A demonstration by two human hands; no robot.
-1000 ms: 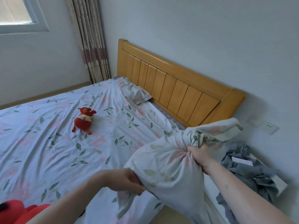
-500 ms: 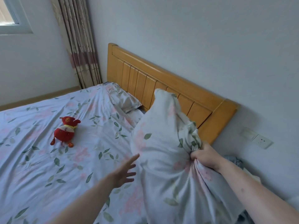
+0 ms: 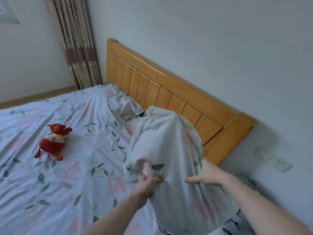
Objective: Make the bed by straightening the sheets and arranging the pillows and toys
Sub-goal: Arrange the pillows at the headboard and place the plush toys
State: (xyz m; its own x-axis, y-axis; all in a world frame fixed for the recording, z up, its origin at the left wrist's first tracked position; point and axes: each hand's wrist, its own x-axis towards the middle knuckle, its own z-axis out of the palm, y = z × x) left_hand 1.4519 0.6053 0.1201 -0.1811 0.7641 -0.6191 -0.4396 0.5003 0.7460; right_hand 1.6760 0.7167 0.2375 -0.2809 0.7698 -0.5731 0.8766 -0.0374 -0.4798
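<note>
Nearest the camera, both forearms reach in from the lower edge; the left hand [image 3: 149, 181] grips a bunched fold of the pillow's [image 3: 166, 150] floral case, fingers curled into the cloth; the right hand [image 3: 205, 175] lies against the pillow's right flank, thumb out and straight, the fingers hidden behind the fabric, so whether they clutch or merely press cannot be told.

The pillow stands on end on the bed, its upper end just in front of the headboard [image 3: 169, 95], its lower part slack and hanging over the bed's near edge.

Judgement on the step in hand: the pillow is being set at the head of the bed; to do it well, the filling should be worked evenly into the case corners, the slack cloth at the bottom pulled taut, and the pillow laid flat and square to the headboard, in line with the second pillow [image 3: 125, 106] lying flat further along; the bunched grip should be let go only once the case is smooth.

Further out, the sheet [image 3: 76, 167] shows creases not yet straightened; the toy [image 3: 51, 144], red and plush, lies well apart from both pillows.

Writing: a gold emblem on the toy's head, too small to read; no brand or label legible elsewhere; socket [image 3: 277, 162] unmarked.
</note>
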